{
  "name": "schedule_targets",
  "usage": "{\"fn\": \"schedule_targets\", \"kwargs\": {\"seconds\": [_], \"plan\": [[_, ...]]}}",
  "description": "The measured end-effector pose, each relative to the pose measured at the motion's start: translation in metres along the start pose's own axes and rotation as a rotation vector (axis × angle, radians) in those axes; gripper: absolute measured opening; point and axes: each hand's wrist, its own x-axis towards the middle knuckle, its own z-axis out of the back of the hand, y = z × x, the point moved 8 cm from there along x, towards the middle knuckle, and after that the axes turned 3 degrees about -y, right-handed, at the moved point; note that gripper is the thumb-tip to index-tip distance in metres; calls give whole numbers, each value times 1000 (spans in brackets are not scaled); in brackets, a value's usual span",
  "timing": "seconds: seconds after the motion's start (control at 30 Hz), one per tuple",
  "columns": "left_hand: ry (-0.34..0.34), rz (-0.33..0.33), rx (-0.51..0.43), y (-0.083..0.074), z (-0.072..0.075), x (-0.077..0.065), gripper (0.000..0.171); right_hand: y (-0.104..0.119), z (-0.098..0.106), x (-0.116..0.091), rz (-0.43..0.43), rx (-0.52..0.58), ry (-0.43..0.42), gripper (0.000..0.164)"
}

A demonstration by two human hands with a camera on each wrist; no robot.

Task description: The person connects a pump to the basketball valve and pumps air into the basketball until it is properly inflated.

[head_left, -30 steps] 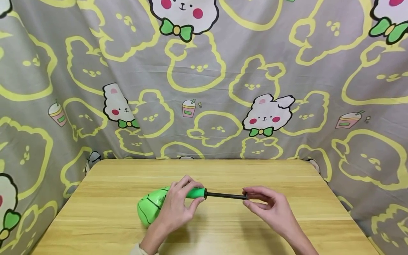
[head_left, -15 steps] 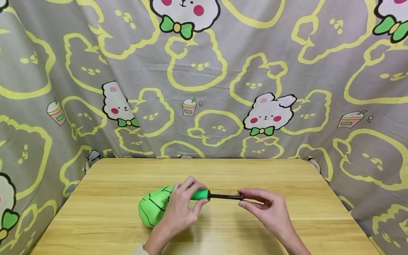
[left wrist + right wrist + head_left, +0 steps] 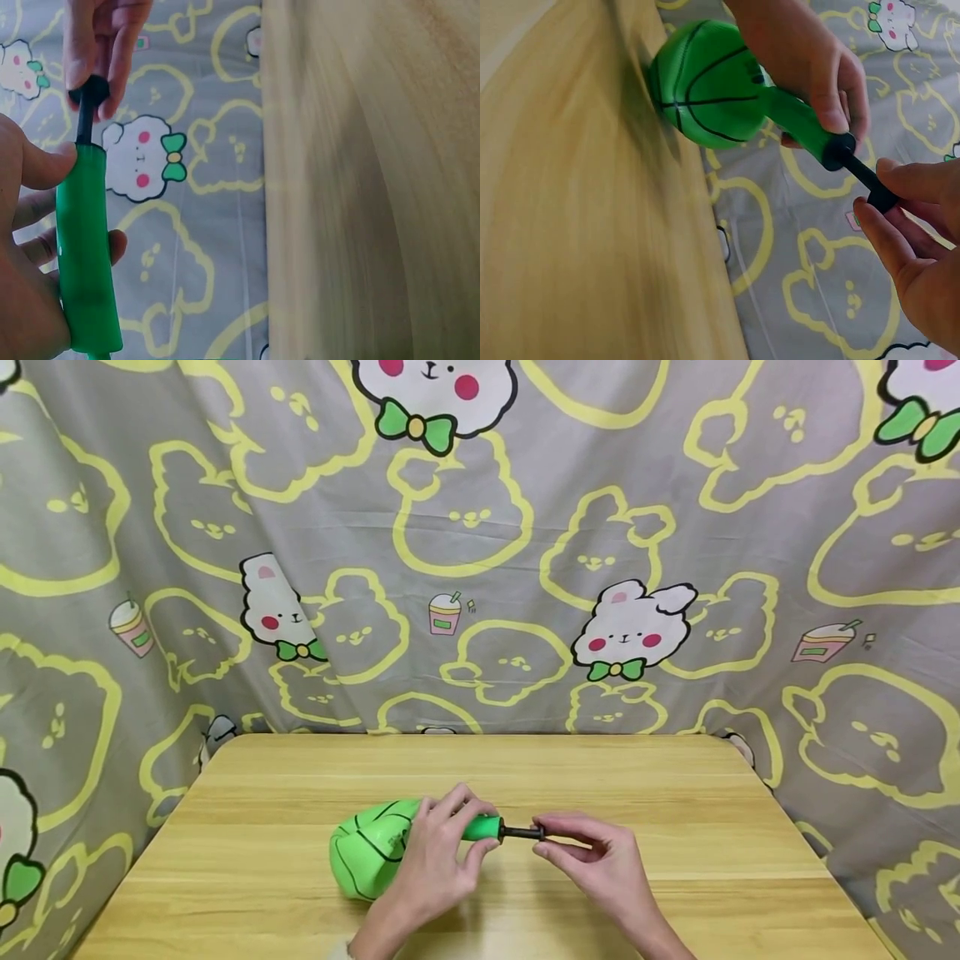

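Note:
A green ball with black lines (image 3: 367, 852), its side sagging inward, rests on the table at left in the head view. From it a green hand pump (image 3: 84, 247) points to the right, its near end against the ball in the right wrist view. My left hand (image 3: 442, 860) wraps its fingers and thumb around the pump's barrel. Between the fingertips and thumb of my right hand (image 3: 596, 856) is the black plunger end (image 3: 882, 198). Only a short piece of the black rod (image 3: 521, 832) shows between the barrel and that hand.
The light wooden table (image 3: 675, 777) spreads out under both hands. A grey curtain with yellow bear outlines and white cartoon animals (image 3: 480, 552) hangs behind the table and along both sides.
My right hand has moved left, pushing the plunger rod most of the way into the barrel. My left hand, the pump and the ball have shifted slightly to the right.

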Motion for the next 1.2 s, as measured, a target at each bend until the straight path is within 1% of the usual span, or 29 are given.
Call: {"fn": "schedule_targets", "kwargs": {"seconds": [0.17,0.27,0.4,0.6,0.7,0.87,1.03,1.2], "plan": [[7,-7,16,-2,-2,1,29,-6,-12,3,-26,-8,13,28],[1,-5,19,-1,-1,1,29,-9,-18,6,-41,-15,26,27],[-3,-1,23,2,0,1,28,-9,-21,11,-57,-33,47,27],[19,10,10,4,1,1,27,-6,-22,13,-72,-44,106,29],[19,18,-10,5,3,2,27,-1,-20,14,-58,-36,124,30],[14,24,-24,7,5,4,27,6,-10,15,-38,-37,134,31],[25,38,-32,9,7,4,28,10,-2,15,-12,-33,160,29],[11,58,-29,14,13,4,29,17,6,18,19,-13,179,29]]}}
